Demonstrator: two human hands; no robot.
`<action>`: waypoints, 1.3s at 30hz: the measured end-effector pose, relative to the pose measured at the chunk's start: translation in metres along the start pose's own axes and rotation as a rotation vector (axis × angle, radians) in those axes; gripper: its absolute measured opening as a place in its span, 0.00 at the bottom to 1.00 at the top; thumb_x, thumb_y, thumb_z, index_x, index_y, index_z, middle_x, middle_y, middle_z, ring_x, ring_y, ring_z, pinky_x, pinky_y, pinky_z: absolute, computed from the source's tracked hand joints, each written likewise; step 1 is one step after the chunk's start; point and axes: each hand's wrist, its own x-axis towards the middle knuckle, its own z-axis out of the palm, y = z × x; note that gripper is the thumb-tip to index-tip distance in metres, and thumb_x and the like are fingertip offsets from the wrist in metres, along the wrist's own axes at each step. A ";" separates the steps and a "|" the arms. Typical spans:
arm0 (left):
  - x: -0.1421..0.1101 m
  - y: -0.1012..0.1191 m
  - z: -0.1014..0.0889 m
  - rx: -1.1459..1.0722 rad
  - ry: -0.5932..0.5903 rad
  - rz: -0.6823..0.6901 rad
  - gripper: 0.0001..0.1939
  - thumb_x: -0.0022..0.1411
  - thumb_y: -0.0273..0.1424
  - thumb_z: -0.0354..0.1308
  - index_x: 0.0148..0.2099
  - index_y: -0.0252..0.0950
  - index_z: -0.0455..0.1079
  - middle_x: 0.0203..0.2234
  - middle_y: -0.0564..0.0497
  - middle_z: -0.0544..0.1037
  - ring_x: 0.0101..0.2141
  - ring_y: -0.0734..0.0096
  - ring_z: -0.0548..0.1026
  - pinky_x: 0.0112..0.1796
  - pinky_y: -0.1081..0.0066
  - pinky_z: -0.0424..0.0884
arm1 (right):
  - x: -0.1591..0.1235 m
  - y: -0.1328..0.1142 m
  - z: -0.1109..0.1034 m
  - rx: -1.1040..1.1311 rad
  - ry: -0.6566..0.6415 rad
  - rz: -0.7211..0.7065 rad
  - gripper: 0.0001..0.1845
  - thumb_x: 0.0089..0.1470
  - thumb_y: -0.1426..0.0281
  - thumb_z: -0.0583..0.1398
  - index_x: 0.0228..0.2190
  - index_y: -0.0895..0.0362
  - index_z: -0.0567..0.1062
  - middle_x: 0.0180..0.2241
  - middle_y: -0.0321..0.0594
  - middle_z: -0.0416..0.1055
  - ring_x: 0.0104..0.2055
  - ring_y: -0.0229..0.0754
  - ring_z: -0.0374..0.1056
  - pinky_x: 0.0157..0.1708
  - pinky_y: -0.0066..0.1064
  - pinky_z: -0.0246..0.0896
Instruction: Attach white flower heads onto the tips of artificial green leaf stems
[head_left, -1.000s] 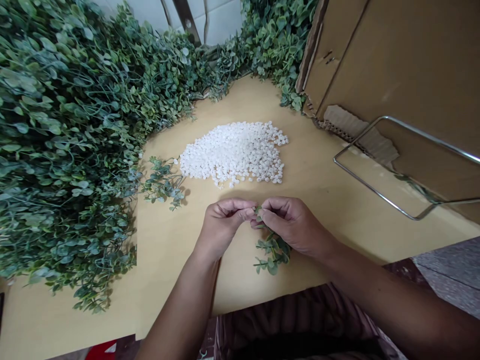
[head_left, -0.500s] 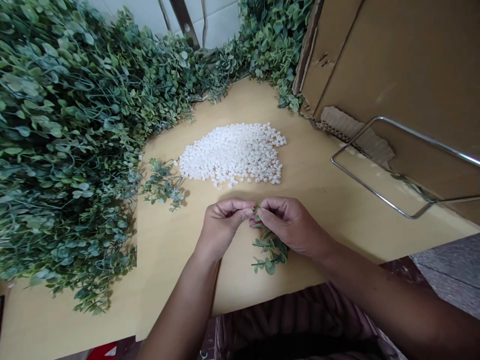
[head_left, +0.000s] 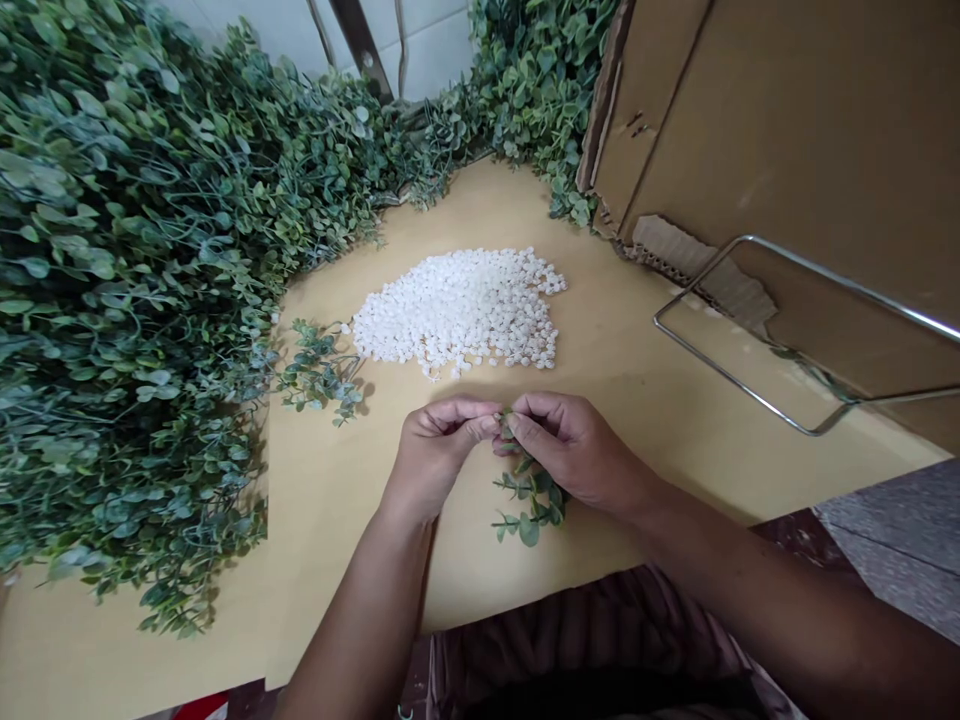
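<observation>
A leafy green sprig (head_left: pixel 534 497) hangs down from between the fingertips of my right hand (head_left: pixel 574 445), which is closed on its upper end. My left hand (head_left: pixel 444 445) is pinched, its fingertips meeting those of the right at the tip of the sprig. Whatever small thing the left fingers hold there is too hidden to make out. Just beyond both hands lies a heap of small white pieces (head_left: pixel 459 308) spread on the tan tabletop (head_left: pixel 360 500). Another loose leafy sprig (head_left: pixel 319 372) rests at the heap's left edge.
A large mass of artificial greenery (head_left: pixel 142 300) covers the left side, with more greenery (head_left: pixel 544 100) at the back. On the right stand a cardboard box (head_left: pixel 810 130) with a torn lower edge and a bent metal wire frame (head_left: pixel 735 375) reaching over the table.
The whole view has shifted slightly, so things appear a little further left. Both hands keep the same pinched hold at the sprig's tip, with hardly any finger movement visible.
</observation>
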 end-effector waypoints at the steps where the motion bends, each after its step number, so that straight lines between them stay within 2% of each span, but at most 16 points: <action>1: 0.000 0.000 0.000 -0.004 -0.002 0.002 0.10 0.38 0.32 0.71 0.25 0.34 0.77 0.20 0.52 0.78 0.23 0.77 0.72 0.29 0.76 0.70 | 0.000 0.000 0.000 0.010 -0.005 0.005 0.15 0.51 0.62 0.53 0.21 0.60 0.62 0.22 0.36 0.67 0.30 0.31 0.68 0.28 0.19 0.62; 8: 0.001 0.001 0.001 0.009 -0.025 0.000 0.08 0.39 0.30 0.71 0.25 0.35 0.77 0.19 0.53 0.77 0.22 0.79 0.72 0.28 0.78 0.70 | 0.000 0.000 0.001 -0.010 -0.009 0.046 0.15 0.50 0.62 0.53 0.21 0.60 0.63 0.24 0.38 0.68 0.28 0.32 0.67 0.26 0.21 0.63; 17: 0.000 0.005 0.002 0.002 -0.054 -0.016 0.08 0.40 0.31 0.71 0.24 0.35 0.77 0.18 0.54 0.77 0.21 0.80 0.71 0.27 0.79 0.70 | -0.002 -0.003 -0.001 -0.084 -0.038 0.052 0.13 0.49 0.64 0.52 0.21 0.61 0.64 0.24 0.37 0.68 0.25 0.29 0.63 0.23 0.18 0.56; 20: 0.000 0.005 -0.001 0.004 -0.094 -0.021 0.07 0.41 0.31 0.70 0.25 0.35 0.77 0.18 0.54 0.77 0.21 0.80 0.72 0.27 0.80 0.70 | 0.000 -0.002 -0.001 -0.074 -0.053 0.057 0.12 0.49 0.65 0.53 0.21 0.61 0.63 0.21 0.34 0.64 0.26 0.28 0.63 0.24 0.17 0.55; 25: -0.001 0.004 -0.005 0.016 -0.121 -0.041 0.05 0.43 0.29 0.69 0.26 0.36 0.78 0.19 0.54 0.78 0.22 0.81 0.73 0.28 0.81 0.70 | 0.002 0.002 -0.002 -0.037 -0.081 0.066 0.13 0.47 0.67 0.54 0.18 0.61 0.60 0.17 0.29 0.54 0.21 0.24 0.54 0.26 0.18 0.58; 36: 0.000 0.008 -0.002 0.075 -0.146 -0.037 0.06 0.42 0.29 0.70 0.25 0.34 0.77 0.18 0.53 0.76 0.22 0.79 0.72 0.27 0.79 0.70 | 0.001 -0.002 -0.001 -0.064 -0.046 0.077 0.12 0.47 0.68 0.53 0.18 0.61 0.61 0.17 0.30 0.57 0.20 0.25 0.55 0.21 0.17 0.52; 39: 0.001 0.006 -0.001 0.072 -0.127 -0.036 0.06 0.42 0.30 0.70 0.25 0.34 0.77 0.18 0.53 0.76 0.22 0.79 0.72 0.27 0.79 0.69 | 0.003 -0.004 0.000 -0.027 -0.051 0.098 0.12 0.49 0.68 0.53 0.19 0.61 0.63 0.19 0.33 0.62 0.23 0.26 0.61 0.22 0.17 0.56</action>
